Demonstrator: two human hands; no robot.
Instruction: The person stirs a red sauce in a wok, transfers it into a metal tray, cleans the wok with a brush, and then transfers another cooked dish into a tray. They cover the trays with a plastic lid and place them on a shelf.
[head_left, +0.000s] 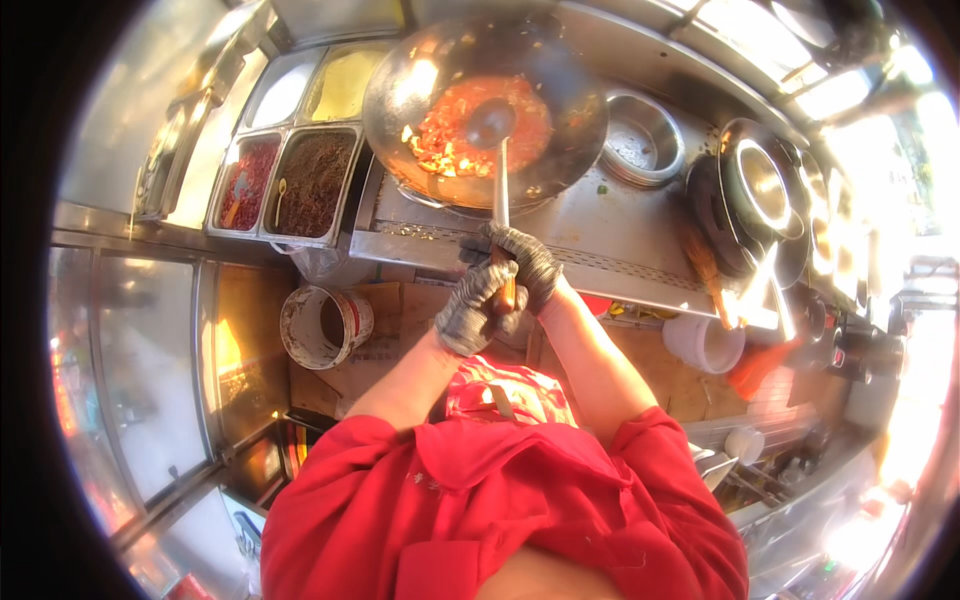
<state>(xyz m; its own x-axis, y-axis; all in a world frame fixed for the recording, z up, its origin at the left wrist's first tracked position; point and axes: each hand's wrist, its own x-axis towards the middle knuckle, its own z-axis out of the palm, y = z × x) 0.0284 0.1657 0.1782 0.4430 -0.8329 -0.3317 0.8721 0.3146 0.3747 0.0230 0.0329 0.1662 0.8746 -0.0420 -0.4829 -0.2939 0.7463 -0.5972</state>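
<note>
Both my hands wear grey knit gloves and grip one ladle (501, 180) by its wooden handle. My left hand (472, 307) is closed around the lower end of the handle. Just above it, my right hand (529, 259) wraps the handle where the metal shaft begins. The ladle's round bowl (491, 123) rests in a large wok (574, 142), amid a reddish, oily food mixture (450, 135) with chopped pieces. Some scraps cling to the wok's wall. The wok sits over the steel stove top (585, 214).
Left of the wok stand steel food pans (311, 240) with red and dark brown contents. Stacked metal bowls (660, 176) sit at its right, then a bristle brush (701, 262) and several pans (724, 202). Below the counter are a stained bucket (300, 337) and a white tub (686, 345).
</note>
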